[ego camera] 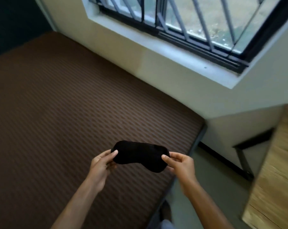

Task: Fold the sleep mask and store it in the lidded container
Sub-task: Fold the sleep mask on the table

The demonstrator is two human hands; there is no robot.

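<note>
Head view: black sleep mask (140, 156), unfolded, stretched flat between both hands.

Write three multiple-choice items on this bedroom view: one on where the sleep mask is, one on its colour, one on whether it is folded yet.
1. Where is the sleep mask?
A. Flat on the wooden table
B. Held in the air over the mattress
C. On the window sill

2. What colour is the mask?
A. Black
B. White
C. Red

3. What state is the mask in?
A. Folded in half
B. Rolled up
C. Spread out full length

Key: 1 B, the left hand and right hand each pinch one end; 2 A, its cloth is plain black; 3 C, both ends are held apart.
</note>
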